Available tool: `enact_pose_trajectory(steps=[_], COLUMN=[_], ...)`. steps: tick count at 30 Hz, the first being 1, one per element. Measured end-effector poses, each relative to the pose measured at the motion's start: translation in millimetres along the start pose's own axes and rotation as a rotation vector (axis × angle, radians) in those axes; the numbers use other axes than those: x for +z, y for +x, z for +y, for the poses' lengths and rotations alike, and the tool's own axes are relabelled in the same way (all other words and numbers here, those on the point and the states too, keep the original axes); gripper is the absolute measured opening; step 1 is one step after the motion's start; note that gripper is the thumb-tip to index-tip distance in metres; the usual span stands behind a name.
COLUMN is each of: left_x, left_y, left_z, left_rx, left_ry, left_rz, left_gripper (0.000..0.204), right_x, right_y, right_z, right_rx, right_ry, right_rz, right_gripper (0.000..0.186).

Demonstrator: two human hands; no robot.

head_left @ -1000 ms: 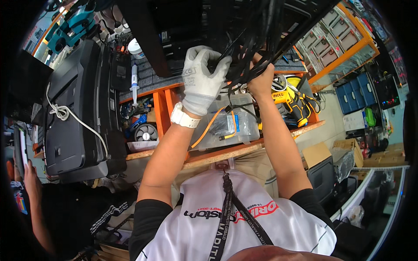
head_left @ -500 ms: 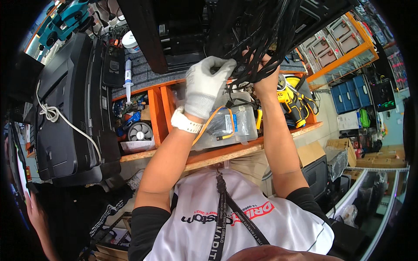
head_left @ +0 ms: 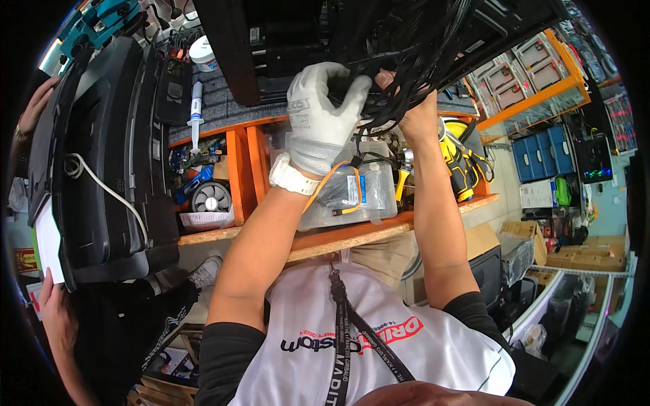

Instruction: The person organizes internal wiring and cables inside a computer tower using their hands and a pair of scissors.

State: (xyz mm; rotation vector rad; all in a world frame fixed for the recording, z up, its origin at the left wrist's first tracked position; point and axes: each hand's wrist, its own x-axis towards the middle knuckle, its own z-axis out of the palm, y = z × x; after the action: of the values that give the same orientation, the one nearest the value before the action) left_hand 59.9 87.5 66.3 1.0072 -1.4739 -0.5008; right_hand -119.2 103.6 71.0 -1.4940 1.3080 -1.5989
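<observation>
A thick bundle of black cables [head_left: 406, 84] hangs out of a black computer case [head_left: 237, 54] at the top of the view. My right hand [head_left: 420, 111] is bare and closed around the bundle, with part of its fingers hidden behind the cables. My left hand [head_left: 321, 111], in a white glove, is open beside the bundle, its thumb and fingers apart and curved. Below it, a yellow cable [head_left: 330, 181] with a small black plug dangles over a clear plastic box [head_left: 379, 203] in the open drawer.
Left of the drawer stands a black printer [head_left: 101, 169]; another person's hand [head_left: 57, 311] holds white paper beside it. A cooling fan [head_left: 211, 198] sits in the drawer's left compartment, and a yellow power tool [head_left: 455, 172] at its right. A syringe [head_left: 196, 111] lies on the grey mat.
My left hand's fingers have come apart from the cables and opened. My right hand keeps its hold. At the left, the other person has raised the printer's lid.
</observation>
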Motion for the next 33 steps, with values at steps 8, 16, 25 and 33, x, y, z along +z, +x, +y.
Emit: enact_pose_trajectory(steps=[8,16,25,33], left_x=[-3.6,20.5,35.3,30.2], left_y=[12.4,9.0,1.1,12.5], left_z=[3.6,6.6,13.9,10.0], left_rx=[0.187,-0.005,-0.156,0.190], left_ry=[0.157,0.099,0.053,0.315], left_rz=[0.040,-0.002,-0.073,0.079], left_gripper=[0.024,0.038,0.038,0.030], right_x=[15.6,-9.9,-28.7,-27.2], right_y=[1.1,8.1,15.1,14.4], right_z=[-7.4,-20.1,8.4,29.7], right_rx=[-0.155,0.133,0.074,-0.083], right_ry=[-0.200,-0.096,0.110,0.057], right_rz=[0.096,-0.057,-0.074,-0.140], right_gripper=[0.036,0.008,0.003,0.011])
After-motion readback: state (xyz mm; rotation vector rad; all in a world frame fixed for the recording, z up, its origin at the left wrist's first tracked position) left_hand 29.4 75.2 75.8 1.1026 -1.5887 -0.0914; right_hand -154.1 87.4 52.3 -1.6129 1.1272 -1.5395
